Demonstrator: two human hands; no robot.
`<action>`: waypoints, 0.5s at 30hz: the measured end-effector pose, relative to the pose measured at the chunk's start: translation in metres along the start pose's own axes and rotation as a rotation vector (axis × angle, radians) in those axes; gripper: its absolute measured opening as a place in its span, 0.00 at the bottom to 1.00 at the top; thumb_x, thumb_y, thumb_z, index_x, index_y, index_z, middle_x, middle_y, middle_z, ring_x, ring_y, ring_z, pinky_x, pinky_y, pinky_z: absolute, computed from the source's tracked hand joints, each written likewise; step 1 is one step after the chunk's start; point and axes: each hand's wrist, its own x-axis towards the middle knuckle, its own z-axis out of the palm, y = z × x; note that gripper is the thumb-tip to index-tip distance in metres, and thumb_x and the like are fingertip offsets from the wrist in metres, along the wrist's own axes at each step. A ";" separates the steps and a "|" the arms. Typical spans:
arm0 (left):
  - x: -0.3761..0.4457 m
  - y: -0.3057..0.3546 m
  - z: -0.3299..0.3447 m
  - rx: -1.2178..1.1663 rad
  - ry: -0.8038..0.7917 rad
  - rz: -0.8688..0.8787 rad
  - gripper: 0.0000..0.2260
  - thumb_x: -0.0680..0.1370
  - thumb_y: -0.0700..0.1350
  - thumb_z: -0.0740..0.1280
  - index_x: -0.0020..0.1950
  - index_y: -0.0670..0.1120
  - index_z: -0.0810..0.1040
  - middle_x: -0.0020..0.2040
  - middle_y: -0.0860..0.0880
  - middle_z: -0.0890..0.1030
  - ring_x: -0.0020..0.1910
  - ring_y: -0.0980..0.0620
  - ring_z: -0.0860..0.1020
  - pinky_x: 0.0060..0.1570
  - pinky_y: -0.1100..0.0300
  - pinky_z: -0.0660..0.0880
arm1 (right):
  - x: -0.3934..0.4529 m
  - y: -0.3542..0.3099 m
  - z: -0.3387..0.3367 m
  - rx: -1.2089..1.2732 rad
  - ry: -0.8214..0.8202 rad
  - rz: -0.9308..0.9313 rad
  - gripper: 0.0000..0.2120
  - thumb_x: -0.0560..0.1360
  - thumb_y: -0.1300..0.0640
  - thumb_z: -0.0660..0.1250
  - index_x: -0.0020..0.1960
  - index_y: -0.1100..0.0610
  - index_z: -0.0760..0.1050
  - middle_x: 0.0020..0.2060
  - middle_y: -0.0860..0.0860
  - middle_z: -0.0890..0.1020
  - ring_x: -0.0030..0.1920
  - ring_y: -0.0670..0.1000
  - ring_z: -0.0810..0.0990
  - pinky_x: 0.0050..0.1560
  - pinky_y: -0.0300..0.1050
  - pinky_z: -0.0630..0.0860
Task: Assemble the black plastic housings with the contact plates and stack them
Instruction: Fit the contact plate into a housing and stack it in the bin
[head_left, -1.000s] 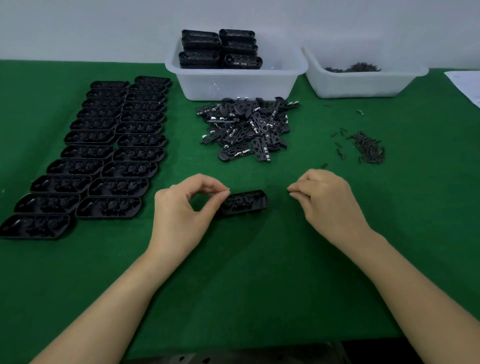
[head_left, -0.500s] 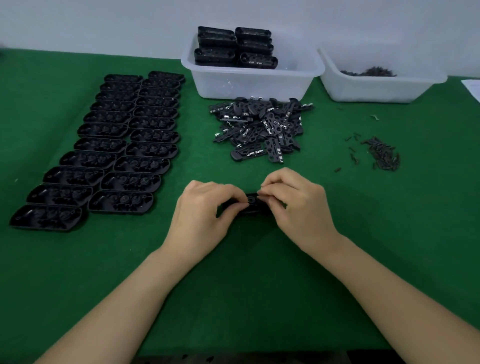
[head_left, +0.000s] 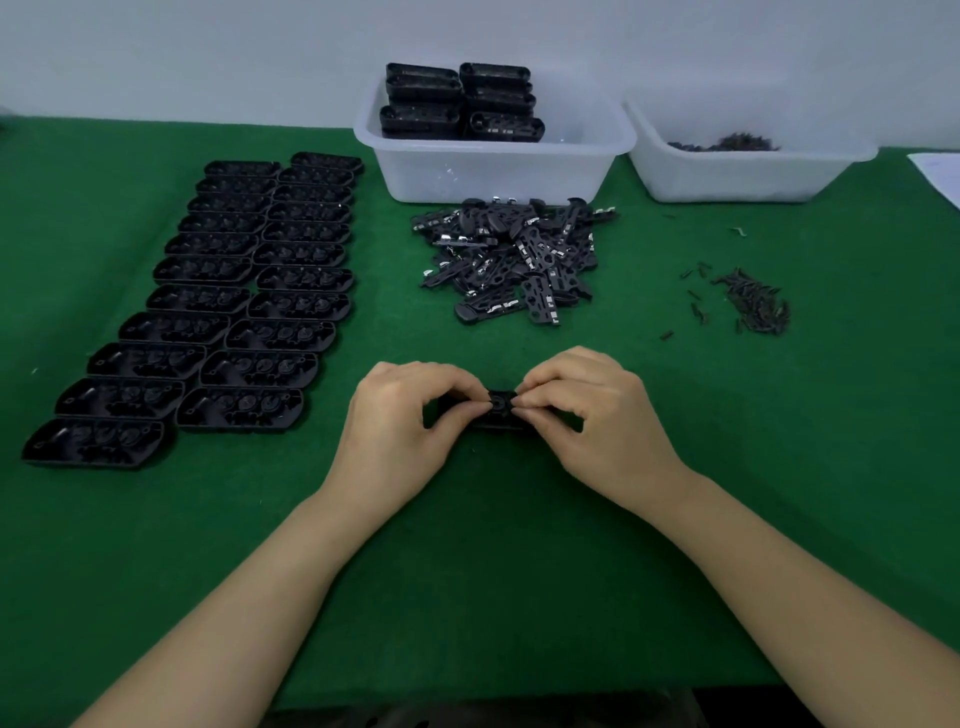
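Note:
One black plastic housing lies on the green mat in front of me, mostly covered by my fingers. My left hand pinches its left end. My right hand pinches it from the right, fingertips meeting over the middle. A loose pile of black contact plates with silver tabs sits beyond the hands. Two long rows of open housings lie at the left. Stacked housings fill the left white bin.
A second white bin at the back right holds small dark screws. More small screws lie scattered on the mat at right. A white paper sits at the far right edge. The mat's front edge runs just below my forearms.
My right hand has come left onto the housing, joining the left hand, and both now grip it. The view has shifted slightly.

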 end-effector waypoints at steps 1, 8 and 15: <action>0.001 0.000 -0.001 -0.032 0.004 -0.021 0.02 0.69 0.43 0.73 0.39 0.49 0.82 0.38 0.58 0.82 0.40 0.62 0.78 0.48 0.68 0.70 | -0.001 -0.001 -0.002 0.027 -0.012 0.017 0.04 0.69 0.61 0.71 0.40 0.61 0.82 0.38 0.52 0.82 0.40 0.52 0.79 0.43 0.53 0.76; 0.009 0.008 0.001 -0.194 0.051 -0.163 0.06 0.68 0.40 0.75 0.37 0.51 0.81 0.39 0.56 0.81 0.41 0.60 0.78 0.47 0.70 0.71 | -0.006 0.002 -0.009 -0.055 -0.185 0.215 0.23 0.67 0.43 0.71 0.55 0.57 0.77 0.50 0.50 0.78 0.51 0.49 0.75 0.53 0.46 0.69; 0.016 0.020 0.012 -0.113 -0.011 -0.180 0.05 0.67 0.45 0.76 0.37 0.54 0.83 0.40 0.56 0.80 0.45 0.56 0.78 0.52 0.48 0.73 | -0.007 0.002 -0.004 -0.106 -0.129 0.191 0.19 0.65 0.47 0.74 0.50 0.58 0.79 0.45 0.51 0.79 0.47 0.52 0.76 0.46 0.46 0.68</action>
